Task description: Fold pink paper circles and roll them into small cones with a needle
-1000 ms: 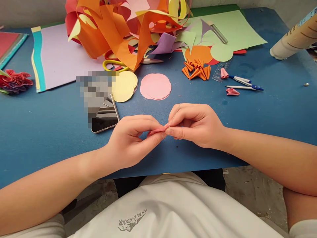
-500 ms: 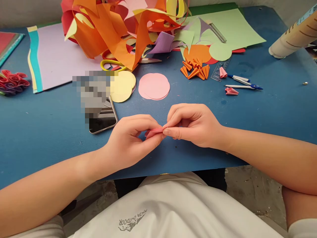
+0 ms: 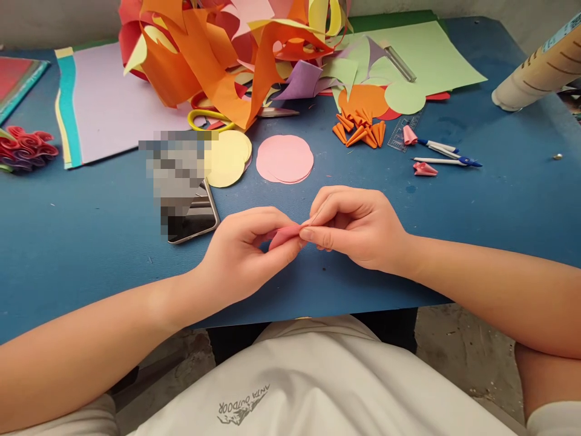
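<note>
A folded piece of pink paper point(image 3: 284, 236) is held between my two hands above the front of the blue table. My left hand point(image 3: 249, 251) pinches its left part between thumb and fingers, and the palm hides some of it. At its right end, my right hand point(image 3: 358, 227) grips the paper with thumb and forefinger, close to the left fingertips. Beyond the hands lie overlapping pink paper circles point(image 3: 285, 158) and yellow paper circles point(image 3: 225, 158). Two small folded pink paper pieces, one at the ruler point(image 3: 409, 135) and one nearer me point(image 3: 425, 169), rest to the right.
A phone point(image 3: 200, 215) lies left of the hands. Behind are yellow-handled scissors point(image 3: 209, 120), a heap of orange paper scraps point(image 3: 204, 54), orange paper cones point(image 3: 361, 127), a compass point(image 3: 454, 158) and green paper point(image 3: 436, 51). A bottle point(image 3: 535, 69) stands at the right.
The pink paper has turned slightly in my fingers, so more of its curved face shows. Both hands stay in nearly the same place; the view has shifted a little.
</note>
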`<act>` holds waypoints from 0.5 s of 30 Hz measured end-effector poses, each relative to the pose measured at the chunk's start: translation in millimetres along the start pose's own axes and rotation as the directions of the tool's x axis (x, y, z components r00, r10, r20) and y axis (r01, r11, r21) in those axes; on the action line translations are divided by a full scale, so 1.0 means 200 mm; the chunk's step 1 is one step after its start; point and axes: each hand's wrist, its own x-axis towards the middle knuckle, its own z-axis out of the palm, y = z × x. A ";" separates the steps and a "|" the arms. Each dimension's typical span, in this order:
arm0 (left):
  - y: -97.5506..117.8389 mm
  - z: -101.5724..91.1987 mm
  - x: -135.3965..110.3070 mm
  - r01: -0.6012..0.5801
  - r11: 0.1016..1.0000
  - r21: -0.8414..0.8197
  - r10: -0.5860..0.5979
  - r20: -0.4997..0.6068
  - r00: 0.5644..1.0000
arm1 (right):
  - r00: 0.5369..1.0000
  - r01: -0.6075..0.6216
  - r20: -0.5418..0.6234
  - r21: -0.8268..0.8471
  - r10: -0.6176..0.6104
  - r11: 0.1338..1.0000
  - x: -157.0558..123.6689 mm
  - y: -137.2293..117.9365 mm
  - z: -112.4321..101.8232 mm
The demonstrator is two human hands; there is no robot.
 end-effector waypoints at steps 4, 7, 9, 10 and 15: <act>-0.01 0.00 0.00 0.015 1.000 -0.014 -0.015 0.001 1.000 | 1.000 -0.014 -0.002 0.022 0.014 1.000 0.01 0.02 0.00; -0.01 0.00 0.00 -0.008 1.000 0.004 0.008 -0.018 1.000 | 1.000 0.007 0.009 -0.035 -0.007 0.999 0.01 0.04 -0.01; -0.02 0.00 0.00 -0.010 1.000 0.005 0.010 -0.020 1.000 | 1.000 0.007 0.018 -0.065 -0.006 0.998 0.00 0.04 -0.01; -0.02 0.00 0.00 -0.011 1.000 0.000 0.011 -0.020 1.000 | 1.000 0.004 0.024 -0.070 -0.002 0.998 0.00 0.04 -0.02; -0.02 -0.01 -0.01 -0.001 0.999 -0.042 0.001 -0.019 1.000 | 0.997 0.058 0.056 -0.110 -0.052 0.992 0.00 0.03 -0.02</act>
